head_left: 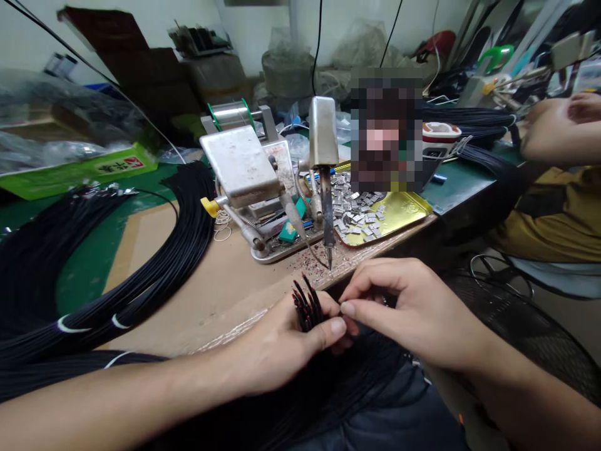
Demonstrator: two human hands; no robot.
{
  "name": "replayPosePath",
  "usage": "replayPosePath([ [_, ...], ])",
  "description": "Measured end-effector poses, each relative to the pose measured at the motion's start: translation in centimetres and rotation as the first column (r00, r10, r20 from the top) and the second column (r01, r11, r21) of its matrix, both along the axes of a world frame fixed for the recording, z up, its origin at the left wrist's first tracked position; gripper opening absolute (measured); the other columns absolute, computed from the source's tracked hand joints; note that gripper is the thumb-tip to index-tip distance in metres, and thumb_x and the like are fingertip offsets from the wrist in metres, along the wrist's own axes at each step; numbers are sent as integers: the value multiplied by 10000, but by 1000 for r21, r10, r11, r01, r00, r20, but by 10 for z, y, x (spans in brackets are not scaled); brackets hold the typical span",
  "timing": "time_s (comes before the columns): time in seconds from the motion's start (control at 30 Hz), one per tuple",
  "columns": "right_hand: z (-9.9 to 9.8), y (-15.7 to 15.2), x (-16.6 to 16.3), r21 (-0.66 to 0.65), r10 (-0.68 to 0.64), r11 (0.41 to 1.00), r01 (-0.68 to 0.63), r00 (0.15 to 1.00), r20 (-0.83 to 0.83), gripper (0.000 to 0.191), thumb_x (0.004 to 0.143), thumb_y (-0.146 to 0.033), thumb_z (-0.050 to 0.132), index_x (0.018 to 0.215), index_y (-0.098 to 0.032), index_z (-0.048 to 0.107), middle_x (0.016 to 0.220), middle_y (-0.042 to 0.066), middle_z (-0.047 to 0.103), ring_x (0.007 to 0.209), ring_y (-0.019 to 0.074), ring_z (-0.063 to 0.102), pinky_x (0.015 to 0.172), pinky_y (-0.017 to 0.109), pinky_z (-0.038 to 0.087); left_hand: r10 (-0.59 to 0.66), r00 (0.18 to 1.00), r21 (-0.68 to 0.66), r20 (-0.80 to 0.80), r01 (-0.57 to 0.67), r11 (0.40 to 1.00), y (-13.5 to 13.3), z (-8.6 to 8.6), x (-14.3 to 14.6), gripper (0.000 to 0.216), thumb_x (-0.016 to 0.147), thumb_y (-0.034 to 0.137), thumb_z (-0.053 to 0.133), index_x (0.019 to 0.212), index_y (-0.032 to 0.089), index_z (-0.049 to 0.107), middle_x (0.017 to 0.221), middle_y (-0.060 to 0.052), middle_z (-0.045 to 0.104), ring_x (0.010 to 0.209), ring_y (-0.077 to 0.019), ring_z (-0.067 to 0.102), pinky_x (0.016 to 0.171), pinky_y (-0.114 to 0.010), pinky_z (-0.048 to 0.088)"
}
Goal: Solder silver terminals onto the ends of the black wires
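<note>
My left hand (286,344) is closed around a bundle of thin black cables (307,307). Their ends stick up between thumb and fingers, with small reddish bits at the tips. My right hand (408,307) is pinched together right beside the left fingertips; what lies in that pinch is too small to make out. Just above both hands, a soldering iron (327,213) points tip down in its holder. More black cable hangs below the hands over my lap. To the right of the iron, small metal connector pieces (359,216) lie on a golden tray (406,213).
A metal soldering stand (241,166) carries a solder spool (232,114). Bound black cable coils (188,232) cover the left side of the bench. A green box (94,169) stands behind. At right, a co-worker's hand (554,128) shows near a black fan (530,319).
</note>
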State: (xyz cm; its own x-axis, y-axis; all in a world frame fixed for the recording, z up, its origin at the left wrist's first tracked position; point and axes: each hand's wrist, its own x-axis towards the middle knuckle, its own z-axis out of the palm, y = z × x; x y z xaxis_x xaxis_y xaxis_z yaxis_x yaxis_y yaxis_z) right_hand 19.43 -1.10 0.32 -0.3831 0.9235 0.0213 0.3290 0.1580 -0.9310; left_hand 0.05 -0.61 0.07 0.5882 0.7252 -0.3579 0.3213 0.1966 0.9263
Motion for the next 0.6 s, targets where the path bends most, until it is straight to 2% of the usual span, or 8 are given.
replayPosePath([
  [0.1,5,6,9,-69,-15,997,18,999,44,126,776,-111,658,689,-175,723,662,-10,676,595,114,556,527,224,409,73,997,13,6,-73,997,1,0,1,215,843,331,617,851,138,711,750,-38,689,742,-193,642,739,-305,505],
  [0.17,5,10,14,-123,-4,992,7,1000,24,103,748,-118,691,658,-167,704,636,-11,660,595,116,553,523,221,406,112,993,29,-46,-111,993,1,0,2,194,803,322,662,790,142,734,728,-45,706,734,-198,653,727,-299,504],
  [0.33,-7,12,8,-233,49,967,-102,974,-223,80,726,-151,757,678,-158,695,671,5,680,622,125,589,557,228,439,238,963,36,-124,-235,971,-3,1,3,114,702,272,748,730,166,779,711,-54,753,712,-219,667,681,-297,496],
  [0.47,-18,9,-4,-258,70,944,-203,892,-447,112,754,-191,763,698,-165,670,655,-4,670,587,135,618,569,251,481,165,982,26,-92,-163,986,-4,1,2,133,734,265,713,664,167,770,692,-50,752,706,-205,653,678,-281,478],
  [0.53,-21,13,-5,-223,94,951,-213,889,-449,107,798,-223,730,730,-170,667,663,-3,669,592,149,629,585,274,499,155,987,18,-44,-155,988,-2,1,3,160,761,281,686,685,159,755,702,-52,744,701,-196,646,682,-282,484],
  [0.6,-23,24,-2,-58,45,996,-67,946,-320,81,830,-226,693,770,-173,685,715,10,680,657,161,634,630,289,496,176,984,-11,-2,-176,984,-1,-1,4,182,780,306,668,720,146,730,699,-53,727,655,-184,629,653,-287,496],
])
